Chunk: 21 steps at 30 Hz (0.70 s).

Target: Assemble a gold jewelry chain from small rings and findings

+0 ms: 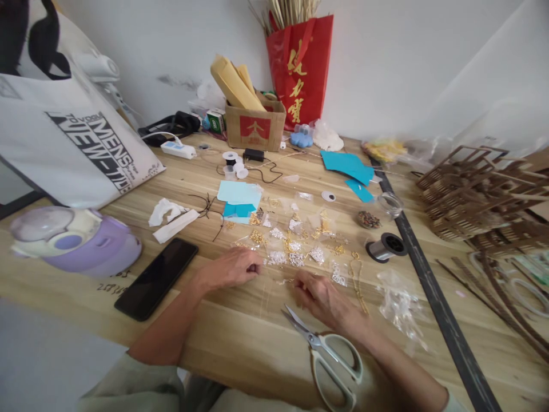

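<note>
Your left fingers (pixel 251 260) and right fingers (pixel 301 284) are curled in; can't tell if anything's held. Gold and silver bits (pixel 295 258) lie just beyond them, white bag (pixel 72 140) reading "MENS" well left.

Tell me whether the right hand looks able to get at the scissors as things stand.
Probably yes: the scissors lie close beside the right hand with nothing on top of them. Whether its curled fingers already hold something small is hard to tell.
</note>
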Tool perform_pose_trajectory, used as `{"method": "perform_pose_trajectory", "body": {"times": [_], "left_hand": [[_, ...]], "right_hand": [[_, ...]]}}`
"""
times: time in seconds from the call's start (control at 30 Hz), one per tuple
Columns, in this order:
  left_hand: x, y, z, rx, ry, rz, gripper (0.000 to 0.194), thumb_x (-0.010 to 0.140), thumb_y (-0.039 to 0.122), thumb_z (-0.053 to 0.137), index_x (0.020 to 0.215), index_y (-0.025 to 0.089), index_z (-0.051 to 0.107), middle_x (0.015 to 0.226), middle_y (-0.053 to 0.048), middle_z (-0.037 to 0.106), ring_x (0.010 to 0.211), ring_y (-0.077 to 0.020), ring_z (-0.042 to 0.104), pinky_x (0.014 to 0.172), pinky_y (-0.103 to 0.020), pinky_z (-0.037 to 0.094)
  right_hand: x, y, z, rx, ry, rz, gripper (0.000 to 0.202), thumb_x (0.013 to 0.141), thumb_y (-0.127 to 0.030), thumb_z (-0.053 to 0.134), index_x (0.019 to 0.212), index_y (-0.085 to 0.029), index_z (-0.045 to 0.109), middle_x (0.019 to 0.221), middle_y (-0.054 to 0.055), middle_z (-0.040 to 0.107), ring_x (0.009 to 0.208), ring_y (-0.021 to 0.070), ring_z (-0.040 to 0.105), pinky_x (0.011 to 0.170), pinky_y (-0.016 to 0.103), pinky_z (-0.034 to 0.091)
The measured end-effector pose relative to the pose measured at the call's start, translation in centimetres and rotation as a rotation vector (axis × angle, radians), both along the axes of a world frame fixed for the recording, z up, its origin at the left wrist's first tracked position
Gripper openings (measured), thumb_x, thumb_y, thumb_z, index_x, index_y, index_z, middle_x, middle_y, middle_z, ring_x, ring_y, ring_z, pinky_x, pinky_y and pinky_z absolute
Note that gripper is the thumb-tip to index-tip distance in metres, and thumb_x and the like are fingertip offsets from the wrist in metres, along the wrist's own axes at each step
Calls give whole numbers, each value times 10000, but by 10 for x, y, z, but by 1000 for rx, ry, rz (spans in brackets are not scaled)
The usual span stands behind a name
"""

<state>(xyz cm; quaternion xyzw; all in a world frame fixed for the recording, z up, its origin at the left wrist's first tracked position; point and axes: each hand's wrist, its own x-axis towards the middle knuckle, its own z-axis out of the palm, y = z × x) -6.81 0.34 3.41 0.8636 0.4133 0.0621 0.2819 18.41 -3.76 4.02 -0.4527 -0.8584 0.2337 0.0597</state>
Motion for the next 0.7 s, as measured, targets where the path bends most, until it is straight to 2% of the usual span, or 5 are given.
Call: {"method": "perform_pose_trajectory", "body": {"times": [0.2, 0.33, 0.47, 0.7], "left_hand": [[1, -2, 0, -6, -11, 5, 149, 735, 85, 511, 673, 176, 612, 688, -5, 623, 702, -165, 563, 653, -247, 356], [1, -2, -1, -7, -11, 6, 148, 735, 90, 522, 673, 175, 626, 694, -10, 637, 693, -164, 569, 638, -243, 357], [3, -3, 1, -3, -14, 3, 152, 732, 85, 525, 675, 176, 633, 697, -10, 642, 687, -163, 571, 628, -240, 357], [6, -4, 5, -27, -11, 22, 153, 737, 83, 524, 683, 168, 640, 718, -20, 655, 719, -172, 583, 653, -245, 369]], "right_hand": [[-3, 0, 3, 86, -1, 32, 106, 909, -151, 458, 826, -178, 517, 754, 9, 580, 593, 122, 525, 554, 239, 339], [-3, 2, -4, 152, 71, 58, 118, 905, -127, 456, 830, -175, 532, 811, 32, 571, 692, 142, 552, 608, 242, 394], [-1, 2, -9, 158, 129, 83, 178, 936, -142, 429, 819, -170, 560, 815, 40, 556, 717, 143, 555, 647, 246, 416], [-3, 1, -7, 157, 146, 78, 198, 939, -156, 435, 845, -163, 609, 809, 44, 579, 701, 142, 564, 624, 238, 402]]}}
